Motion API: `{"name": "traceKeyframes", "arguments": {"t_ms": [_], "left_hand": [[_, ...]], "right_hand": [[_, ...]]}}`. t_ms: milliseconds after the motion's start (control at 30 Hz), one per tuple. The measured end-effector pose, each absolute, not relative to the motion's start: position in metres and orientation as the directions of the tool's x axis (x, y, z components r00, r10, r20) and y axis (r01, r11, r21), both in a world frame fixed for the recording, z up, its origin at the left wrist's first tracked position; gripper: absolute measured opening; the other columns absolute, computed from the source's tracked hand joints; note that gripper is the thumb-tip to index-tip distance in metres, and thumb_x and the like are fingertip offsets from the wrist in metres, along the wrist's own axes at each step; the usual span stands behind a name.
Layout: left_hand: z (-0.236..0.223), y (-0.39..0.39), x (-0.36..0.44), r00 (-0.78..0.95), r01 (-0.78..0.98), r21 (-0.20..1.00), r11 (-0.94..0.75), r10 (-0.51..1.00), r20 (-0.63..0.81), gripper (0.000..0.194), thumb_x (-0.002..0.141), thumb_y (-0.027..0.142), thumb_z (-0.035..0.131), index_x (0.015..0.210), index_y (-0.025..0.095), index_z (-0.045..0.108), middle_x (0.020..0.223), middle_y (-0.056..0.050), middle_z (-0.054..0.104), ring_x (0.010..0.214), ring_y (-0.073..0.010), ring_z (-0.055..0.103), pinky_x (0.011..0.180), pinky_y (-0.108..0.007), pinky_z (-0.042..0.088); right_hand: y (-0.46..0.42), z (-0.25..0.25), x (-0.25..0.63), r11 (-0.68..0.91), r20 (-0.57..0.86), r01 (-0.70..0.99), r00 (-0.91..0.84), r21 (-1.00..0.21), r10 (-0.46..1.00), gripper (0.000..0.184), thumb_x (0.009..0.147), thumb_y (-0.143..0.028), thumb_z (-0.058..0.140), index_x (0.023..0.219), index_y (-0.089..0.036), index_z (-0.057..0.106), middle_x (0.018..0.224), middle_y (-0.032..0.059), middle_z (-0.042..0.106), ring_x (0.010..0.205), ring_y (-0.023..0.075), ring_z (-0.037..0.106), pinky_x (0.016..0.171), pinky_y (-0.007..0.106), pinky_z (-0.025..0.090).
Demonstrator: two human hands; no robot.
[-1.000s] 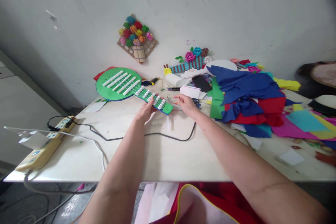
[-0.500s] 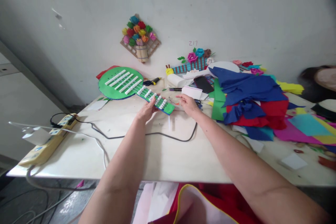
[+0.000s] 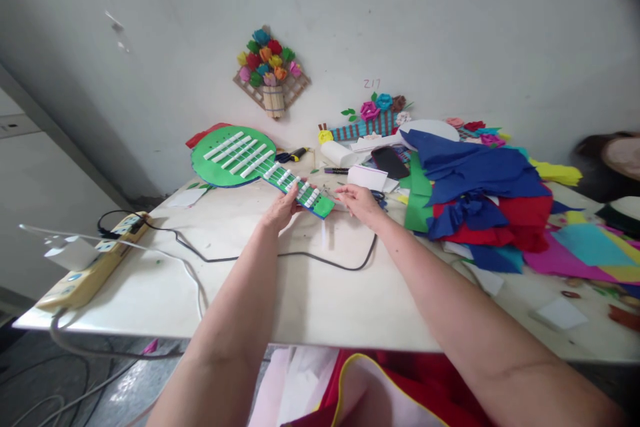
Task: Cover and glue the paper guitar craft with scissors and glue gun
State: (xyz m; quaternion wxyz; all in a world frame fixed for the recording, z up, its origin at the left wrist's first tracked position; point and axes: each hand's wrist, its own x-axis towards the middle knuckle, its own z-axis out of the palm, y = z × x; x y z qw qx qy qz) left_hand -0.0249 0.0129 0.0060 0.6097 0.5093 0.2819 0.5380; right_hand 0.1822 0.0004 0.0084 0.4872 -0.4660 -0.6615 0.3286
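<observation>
A green craft guitar (image 3: pixel 210 173) with a round body, white paper strips and thin white strings lies tilted across the table, its neck pointing toward me on the right. My left hand (image 3: pixel 285 208) is wrapped around the neck from below, near its end. Just right of the neck's tip, my right hand (image 3: pixel 361 205) has its fingers drawn together in a pinch. Whatever they hold, if anything, is too small to make out. A short white strip (image 3: pixel 324 233) shows below the neck's tip.
A black cable (image 3: pixel 320 259) crosses the table before my hands. A power strip (image 3: pixel 90 270) sits at the left. Blue cloth-like sheets (image 3: pixel 465 160), a phone (image 3: pixel 389 161), a white paper roll (image 3: pixel 337 153) and yellow-black pliers (image 3: pixel 295 155) lie around. Paper flowers (image 3: pixel 270 60) hang on the wall.
My right hand's fingers have shifted slightly down at the neck's tip. My left hand keeps its hold on the guitar. The whole view has shifted a little.
</observation>
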Motion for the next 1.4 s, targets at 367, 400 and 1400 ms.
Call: {"name": "traceKeyframes", "arguments": {"t_ms": [367,400,1400], "left_hand": [[0.009,0.015,-0.026,0.152,-0.446,0.885,-0.131,0.964,0.219,0.044,0.078,0.049,0.056,0.110,0.020,0.056,0.109,-0.009,0.063,0.101,-0.0201,0.060,0.083,-0.036,0.051],[0.009,0.016,-0.026,0.135,-0.450,0.882,-0.137,0.966,0.219,0.044,0.077,0.050,0.057,0.110,0.020,0.056,0.108,-0.009,0.063,0.101,-0.0201,0.060,0.082,-0.035,0.051],[0.012,0.019,-0.029,-0.107,-0.452,0.861,-0.233,0.972,0.207,0.046,0.073,0.057,0.056,0.098,0.018,0.055,0.092,-0.007,0.065,0.067,-0.0127,0.064,0.058,-0.024,0.051]], "right_hand": [[-0.001,0.008,0.185,0.423,0.443,0.403,-0.048,-0.811,0.895,0.028,0.072,-0.041,0.050,0.056,-0.018,0.050,0.048,-0.0053,0.039,0.048,0.0093,0.035,0.047,0.022,0.028],[0.000,0.007,0.186,0.436,0.474,0.458,-0.035,-0.775,0.880,0.031,0.073,-0.042,0.050,0.053,-0.018,0.047,0.047,-0.0049,0.038,0.049,0.0096,0.035,0.048,0.022,0.027],[-0.005,0.009,0.202,0.067,0.479,0.928,0.125,-0.366,0.869,0.034,0.075,-0.042,0.054,0.105,-0.029,0.063,0.088,0.0052,0.069,0.080,0.0236,0.061,0.066,0.031,0.042]]}}
